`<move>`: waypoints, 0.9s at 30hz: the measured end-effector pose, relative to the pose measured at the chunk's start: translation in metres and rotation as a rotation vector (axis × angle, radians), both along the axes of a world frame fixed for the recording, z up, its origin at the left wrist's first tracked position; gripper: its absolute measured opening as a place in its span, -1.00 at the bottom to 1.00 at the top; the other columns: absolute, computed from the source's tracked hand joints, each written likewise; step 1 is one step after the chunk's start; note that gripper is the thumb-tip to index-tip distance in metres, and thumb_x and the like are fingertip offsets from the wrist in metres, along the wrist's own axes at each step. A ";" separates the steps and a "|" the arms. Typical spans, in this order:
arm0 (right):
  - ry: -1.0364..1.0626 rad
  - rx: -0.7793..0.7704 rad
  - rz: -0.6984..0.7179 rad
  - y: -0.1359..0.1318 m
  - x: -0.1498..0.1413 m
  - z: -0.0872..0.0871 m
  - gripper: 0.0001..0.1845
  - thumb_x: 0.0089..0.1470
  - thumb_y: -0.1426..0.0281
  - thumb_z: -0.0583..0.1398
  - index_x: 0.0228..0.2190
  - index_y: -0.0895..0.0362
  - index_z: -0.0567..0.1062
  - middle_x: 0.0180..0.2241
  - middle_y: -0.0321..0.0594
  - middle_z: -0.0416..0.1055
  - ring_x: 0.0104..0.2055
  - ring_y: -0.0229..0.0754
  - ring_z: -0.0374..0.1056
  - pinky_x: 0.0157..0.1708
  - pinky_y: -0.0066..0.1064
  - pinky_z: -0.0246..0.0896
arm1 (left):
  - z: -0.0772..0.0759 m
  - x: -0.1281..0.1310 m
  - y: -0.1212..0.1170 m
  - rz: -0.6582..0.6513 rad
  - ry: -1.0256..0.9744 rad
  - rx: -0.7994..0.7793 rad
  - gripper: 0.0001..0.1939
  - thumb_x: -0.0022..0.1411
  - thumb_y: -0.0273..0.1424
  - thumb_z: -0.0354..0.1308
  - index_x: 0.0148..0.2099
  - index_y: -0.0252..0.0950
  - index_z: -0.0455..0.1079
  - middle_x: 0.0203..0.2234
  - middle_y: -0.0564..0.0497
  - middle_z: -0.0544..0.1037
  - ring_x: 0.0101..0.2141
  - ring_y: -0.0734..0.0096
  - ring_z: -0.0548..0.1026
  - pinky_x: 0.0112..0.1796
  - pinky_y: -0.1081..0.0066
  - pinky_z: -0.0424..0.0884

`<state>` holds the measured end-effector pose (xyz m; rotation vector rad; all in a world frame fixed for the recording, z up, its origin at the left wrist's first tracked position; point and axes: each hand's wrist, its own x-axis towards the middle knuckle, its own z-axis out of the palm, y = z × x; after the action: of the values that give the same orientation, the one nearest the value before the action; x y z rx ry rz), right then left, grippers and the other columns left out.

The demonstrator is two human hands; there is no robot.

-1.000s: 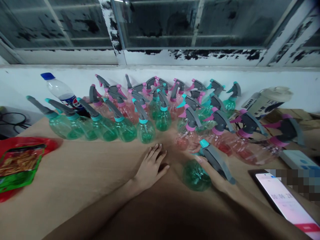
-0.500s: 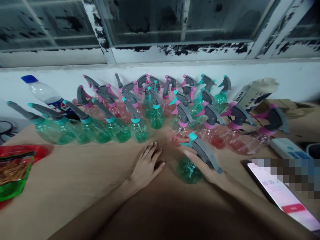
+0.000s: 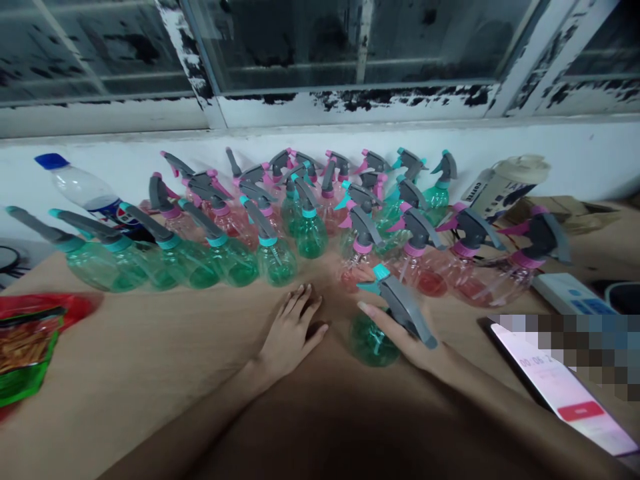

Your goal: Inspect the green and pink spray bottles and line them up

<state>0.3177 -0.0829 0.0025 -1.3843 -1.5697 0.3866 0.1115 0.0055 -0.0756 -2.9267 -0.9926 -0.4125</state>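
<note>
My left hand [image 3: 293, 327] lies flat on the wooden table [image 3: 165, 353], fingers spread and holding nothing. To its right, my right hand [image 3: 407, 340] is wrapped round the neck of a green spray bottle [image 3: 375, 340] with a grey and teal trigger head. The thumb shows at the near side; the other fingers are hidden behind the bottle. Beyond the left hand, a row of green spray bottles [image 3: 277, 263] stretches to the left. Several pink spray bottles [image 3: 360, 267] form a row on the right, just behind the held bottle. More pink and green ones stand mixed behind them.
A cola bottle [image 3: 83, 187] with a blue cap stands at the back left, and a coffee cup [image 3: 515, 183] at the back right. A red and green snack bag [image 3: 30, 347] lies at the left edge. On the right are a phone [image 3: 560, 387] and a white box [image 3: 565, 293].
The whole view has shifted slightly. Both hands keep their places, the right one still round the green spray bottle.
</note>
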 end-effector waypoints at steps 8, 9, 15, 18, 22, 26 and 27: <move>0.040 -0.045 0.050 -0.001 -0.003 0.007 -0.74 0.08 0.40 0.13 -0.14 0.06 0.40 -0.13 -0.20 0.46 0.00 -0.14 0.34 0.02 -0.26 0.24 | 0.000 0.000 0.000 -0.002 -0.009 -0.010 -0.52 0.30 -0.21 -0.04 0.17 -0.37 0.20 0.20 -0.24 0.13 0.20 0.08 0.06 0.13 0.07 0.04; 0.037 -0.048 0.046 -0.001 -0.004 0.008 -0.75 0.07 0.40 0.13 -0.15 0.06 0.40 -0.13 -0.20 0.46 -0.01 -0.14 0.35 0.01 -0.26 0.25 | 0.000 0.000 0.000 -0.003 -0.007 -0.011 -0.52 0.30 -0.22 -0.03 0.17 -0.37 0.20 0.20 -0.24 0.13 0.20 0.08 0.06 0.14 0.08 0.04; 0.029 -0.031 0.060 -0.005 -0.004 0.013 -0.87 0.04 0.35 0.16 -0.30 0.03 0.43 -0.30 -0.25 0.50 -0.16 -0.13 0.43 -0.13 -0.27 0.35 | 0.001 0.000 -0.001 -0.005 -0.001 -0.014 -0.51 0.29 -0.21 -0.02 0.17 -0.38 0.20 0.19 -0.26 0.14 0.20 0.06 0.07 0.12 0.06 0.06; 0.008 -0.035 0.080 -0.007 -0.004 0.012 -0.91 0.05 0.34 0.16 -0.34 0.04 0.42 -0.35 -0.25 0.50 -0.24 -0.15 0.44 -0.22 -0.30 0.38 | 0.001 0.000 -0.001 -0.005 0.001 -0.015 -0.52 0.29 -0.22 -0.01 0.17 -0.39 0.21 0.19 -0.26 0.14 0.19 0.05 0.08 0.12 0.07 0.07; -0.003 -0.003 0.080 -0.009 -0.005 0.008 -0.91 0.07 0.33 0.14 -0.45 0.06 0.37 -0.51 -0.31 0.41 -0.43 -0.23 0.40 -0.40 -0.38 0.36 | 0.003 0.000 -0.001 -0.003 0.003 -0.019 -0.52 0.29 -0.22 -0.02 0.17 -0.37 0.20 0.20 -0.26 0.14 0.19 0.06 0.08 0.13 0.07 0.06; -0.006 0.003 0.098 -0.011 -0.007 0.005 -0.90 0.07 0.35 0.14 -0.47 0.05 0.36 -0.56 -0.35 0.38 -0.49 -0.27 0.37 -0.42 -0.40 0.34 | 0.002 0.000 -0.001 -0.001 -0.001 -0.018 -0.51 0.30 -0.20 -0.04 0.17 -0.37 0.19 0.19 -0.26 0.14 0.19 0.06 0.08 0.12 0.07 0.07; 0.000 0.001 0.114 -0.012 -0.008 0.005 -0.93 0.06 0.34 0.14 -0.44 0.04 0.38 -0.53 -0.33 0.42 -0.44 -0.24 0.40 -0.39 -0.38 0.36 | 0.001 0.000 -0.001 -0.001 -0.004 -0.017 -0.51 0.30 -0.20 -0.04 0.18 -0.37 0.19 0.19 -0.26 0.14 0.20 0.07 0.07 0.12 0.07 0.08</move>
<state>0.3099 -0.0945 0.0077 -1.2969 -1.6533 0.4542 0.1117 0.0045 -0.0741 -2.9427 -0.9997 -0.4116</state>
